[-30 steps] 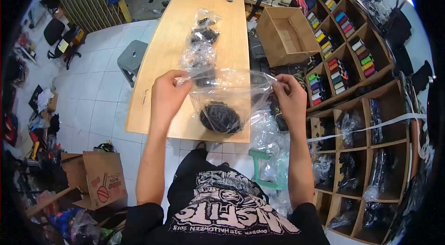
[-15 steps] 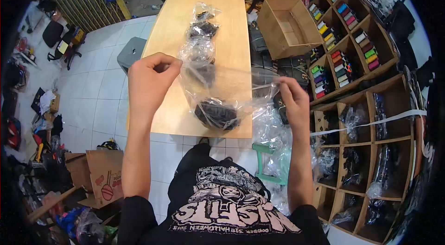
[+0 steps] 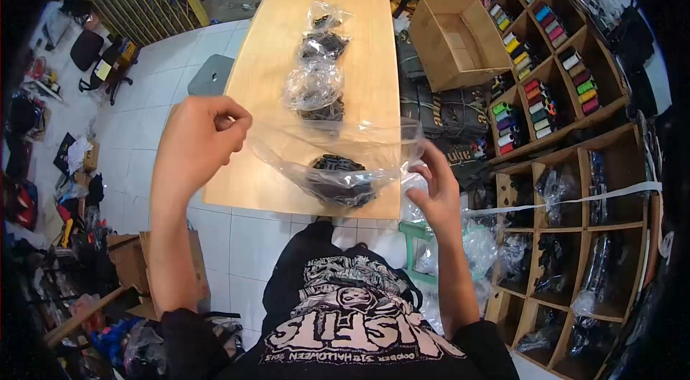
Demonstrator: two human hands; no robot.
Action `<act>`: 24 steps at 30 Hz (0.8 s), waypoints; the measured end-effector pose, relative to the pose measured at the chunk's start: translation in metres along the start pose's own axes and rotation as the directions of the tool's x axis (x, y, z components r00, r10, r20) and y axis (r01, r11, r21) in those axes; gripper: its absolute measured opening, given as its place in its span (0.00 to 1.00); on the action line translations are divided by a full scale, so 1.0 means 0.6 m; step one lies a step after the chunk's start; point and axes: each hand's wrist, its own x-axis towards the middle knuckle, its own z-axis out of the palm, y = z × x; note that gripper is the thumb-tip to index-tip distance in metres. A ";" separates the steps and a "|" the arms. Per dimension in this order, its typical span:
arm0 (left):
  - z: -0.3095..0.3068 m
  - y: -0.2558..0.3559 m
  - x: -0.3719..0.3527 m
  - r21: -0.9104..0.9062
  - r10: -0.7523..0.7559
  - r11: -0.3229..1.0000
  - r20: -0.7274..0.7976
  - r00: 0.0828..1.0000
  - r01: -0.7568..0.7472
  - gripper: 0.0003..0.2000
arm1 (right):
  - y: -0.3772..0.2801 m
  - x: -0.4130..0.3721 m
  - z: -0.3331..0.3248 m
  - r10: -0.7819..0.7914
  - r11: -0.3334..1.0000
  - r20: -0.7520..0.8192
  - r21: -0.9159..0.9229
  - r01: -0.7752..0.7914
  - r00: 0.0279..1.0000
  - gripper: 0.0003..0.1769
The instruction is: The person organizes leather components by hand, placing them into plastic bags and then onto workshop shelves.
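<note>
A clear plastic bag (image 3: 287, 154) is spread wide between my hands over the near end of the table (image 3: 237, 190). In its bottom sits a bundle of black items (image 3: 338, 180). My left hand (image 3: 201, 134) pinches the bag's left top corner, fingers curled. Beside the right edge, my right hand (image 3: 437, 182) has its thumb apart from its curved fingers, with the fingertips at the plastic. Behind the bag, a row runs up the table: a crumpled clear bag (image 3: 314, 85) over dark contents, a bagged dark bundle (image 3: 323, 46) and a smaller bag (image 3: 327, 17).
An open cardboard box (image 3: 460, 42) stands right of the table, above stacked dark fabric (image 3: 438, 110). Wooden shelves (image 3: 553, 132) hold thread spools and bagged items. A grey stool (image 3: 210, 76) is at the table's left. More clear bags (image 3: 467, 247) lie by a green frame (image 3: 415, 236).
The bag's mouth is stretched wider. My left hand has moved left and down; my right hand has shifted left and down, its thumb now apart from the fingers.
</note>
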 end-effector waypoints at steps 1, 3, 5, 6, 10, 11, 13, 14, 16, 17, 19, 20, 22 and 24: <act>0.002 0.000 0.007 0.001 0.000 1.000 0.004 1.000 0.000 0.07 | -0.031 0.012 0.018 0.003 1.000 -0.004 0.000 -0.003 1.000 0.27; 0.009 -0.001 0.021 0.155 0.190 0.971 -0.058 0.980 -0.180 0.06 | -0.069 0.038 0.034 -0.180 0.791 0.178 -0.559 0.250 0.967 0.22; 0.013 -0.008 0.029 0.045 0.133 0.990 -0.049 0.990 -0.130 0.06 | -0.063 0.046 0.018 -0.190 0.762 0.239 -0.575 0.297 0.952 0.13; 0.010 -0.012 0.034 -0.075 0.060 0.995 -0.041 0.997 -0.063 0.06 | -0.071 0.051 0.015 -0.194 0.772 0.186 -0.576 0.267 0.963 0.10; -0.021 -0.044 0.052 0.053 -0.001 0.999 0.032 0.999 -0.001 0.06 | -0.104 0.070 -0.010 -0.190 0.769 0.199 -0.579 0.271 0.962 0.08; -0.026 -0.039 0.051 0.053 -0.001 0.999 0.032 0.999 -0.001 0.06 | -0.119 0.075 -0.011 -0.157 0.732 0.285 -0.609 0.305 0.946 0.09; -0.036 -0.023 0.049 -0.013 -0.046 0.999 0.190 0.981 0.049 0.06 | -0.148 0.078 0.020 -0.143 0.725 0.336 -0.604 0.329 0.931 0.12; -0.035 -0.019 0.050 -0.040 -0.023 0.999 0.230 0.973 0.033 0.07 | -0.160 0.086 0.042 -0.202 0.614 0.470 -0.623 0.485 0.859 0.14; -0.035 -0.006 0.049 -0.027 0.005 1.000 0.230 0.973 0.002 0.06 | -0.156 0.098 0.048 -0.233 0.487 0.594 -0.614 0.621 0.770 0.16; -0.036 -0.002 0.051 -0.015 0.038 0.999 0.221 0.975 -0.036 0.06 | -0.147 0.104 0.036 -0.122 0.378 0.652 -0.666 0.643 0.748 0.15; -0.041 -0.015 0.057 -0.036 0.033 0.999 0.222 0.975 -0.026 0.05 | -0.148 0.114 0.019 -0.003 0.250 0.691 -0.700 0.669 0.723 0.14; -0.045 -0.024 0.061 -0.054 0.019 0.999 0.221 0.975 -0.007 0.05 | -0.153 0.119 0.013 0.067 0.281 0.667 -0.726 0.627 0.742 0.11; -0.051 -0.041 0.067 -0.103 0.038 0.995 0.215 0.976 -0.016 0.04 | -0.171 0.125 0.010 0.077 0.392 0.679 -0.694 0.604 0.730 0.09; -0.060 -0.077 0.071 -0.143 0.049 0.990 0.218 0.975 -0.017 0.04 | -0.177 0.122 0.006 0.076 0.483 0.647 -0.689 0.540 0.759 0.09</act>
